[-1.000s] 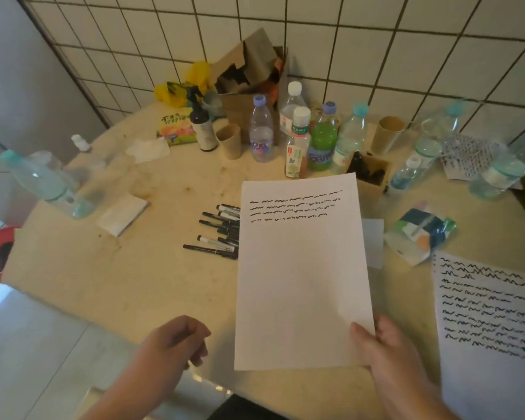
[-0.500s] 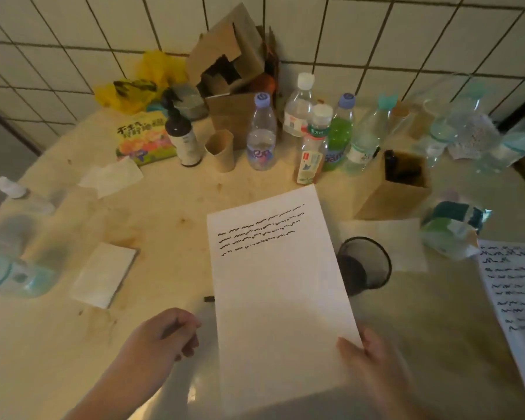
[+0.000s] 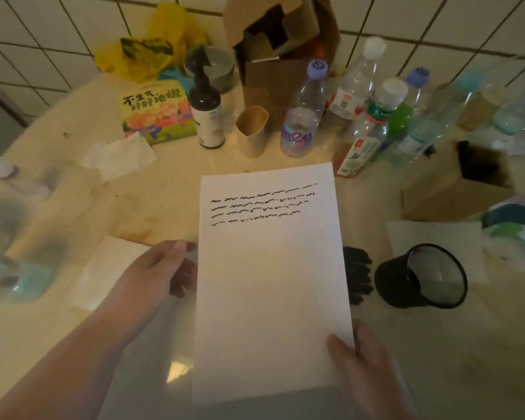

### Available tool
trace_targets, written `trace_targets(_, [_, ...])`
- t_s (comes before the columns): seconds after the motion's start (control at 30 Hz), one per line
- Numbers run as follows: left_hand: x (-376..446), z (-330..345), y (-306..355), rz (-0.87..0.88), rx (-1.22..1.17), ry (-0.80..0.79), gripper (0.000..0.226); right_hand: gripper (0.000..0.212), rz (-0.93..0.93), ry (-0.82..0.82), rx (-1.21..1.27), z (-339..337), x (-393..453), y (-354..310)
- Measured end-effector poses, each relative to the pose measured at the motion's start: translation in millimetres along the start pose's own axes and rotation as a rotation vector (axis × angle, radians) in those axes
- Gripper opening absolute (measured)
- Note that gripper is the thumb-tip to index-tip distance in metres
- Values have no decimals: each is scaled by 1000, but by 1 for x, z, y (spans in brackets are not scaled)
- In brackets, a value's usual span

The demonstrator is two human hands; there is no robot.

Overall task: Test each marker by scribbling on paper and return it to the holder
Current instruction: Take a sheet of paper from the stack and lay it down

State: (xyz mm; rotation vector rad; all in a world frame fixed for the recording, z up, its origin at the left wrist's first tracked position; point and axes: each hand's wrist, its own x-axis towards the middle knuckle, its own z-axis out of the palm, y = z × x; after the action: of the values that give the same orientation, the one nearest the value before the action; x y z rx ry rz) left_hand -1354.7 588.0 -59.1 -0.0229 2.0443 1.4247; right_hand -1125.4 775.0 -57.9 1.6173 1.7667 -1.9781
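Paper (image 3: 270,283) hangs pinched at its near right corner by your right hand (image 3: 361,359), your left hand (image 3: 161,268) loosely curled beside its left edge, empty, markers (image 3: 356,275) half-hidden beside the tipped holder (image 3: 419,277).

the left hand (image 3: 161,269) has reached up to the paper's (image 3: 270,283) left edge; dark markers (image 3: 356,274), seemingly, now peek out right of the sheet.

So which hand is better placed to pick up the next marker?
Left. The left hand is free beside the paper; the right hand pinches the sheet's lower corner. Dark markers show right of it.
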Motion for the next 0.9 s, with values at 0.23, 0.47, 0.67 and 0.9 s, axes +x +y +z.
trace_targets(0.23, [39,26,-3,216,101,-47,25,25,-143,-173,-91,-9,35,-16])
trace_targets(0.47, [46,31,-21,418,125,-82,19,43,-435,-212,-97,-12,53,-2])
trace_targets(0.67, [17,28,-33,496,228,-114,41,38,-665,-106,-372,-12,48,18])
trace_targets(0.9, [-54,25,-65,487,418,-114,23,75,-651,53,-345,-7,10,59])
